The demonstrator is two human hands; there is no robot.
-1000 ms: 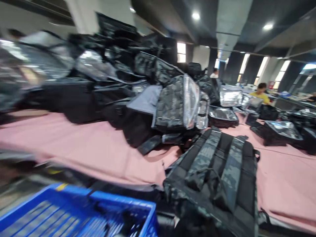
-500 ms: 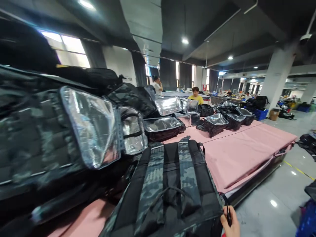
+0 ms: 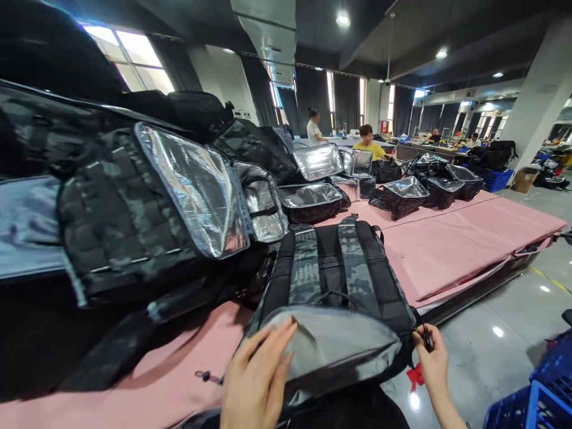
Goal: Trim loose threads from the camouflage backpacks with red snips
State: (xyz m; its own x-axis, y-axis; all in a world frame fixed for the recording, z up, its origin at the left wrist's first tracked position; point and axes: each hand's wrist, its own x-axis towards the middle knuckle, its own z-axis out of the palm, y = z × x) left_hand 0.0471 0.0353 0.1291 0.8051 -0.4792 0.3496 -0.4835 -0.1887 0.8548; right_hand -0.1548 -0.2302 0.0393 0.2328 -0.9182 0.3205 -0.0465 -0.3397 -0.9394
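A black and grey camouflage backpack (image 3: 328,268) lies in front of me with its shoulder straps facing up. At its near end a flap is folded back, showing a pale grey lining (image 3: 335,339). My left hand (image 3: 257,372) is over the left side of this lining, fingers stretched out and slightly blurred. At the backpack's right near corner, my right hand (image 3: 432,351) pinches a thin black strap (image 3: 428,339). A red ribbon-like piece (image 3: 415,376) hangs just below those fingers; what it is fixed to is unclear.
Camouflage bags with silver-lined lids (image 3: 192,190) are piled to the left. More silver-lined bags (image 3: 404,196) stand farther along the pink-covered table (image 3: 469,238). Blue crates (image 3: 531,399) are on the floor at lower right. A person in yellow (image 3: 373,149) and others are in the background.
My left hand has come into view over the backpack. The near flap is now folded up, exposing the grey lining. My right hand keeps its pinch; the view has shifted.
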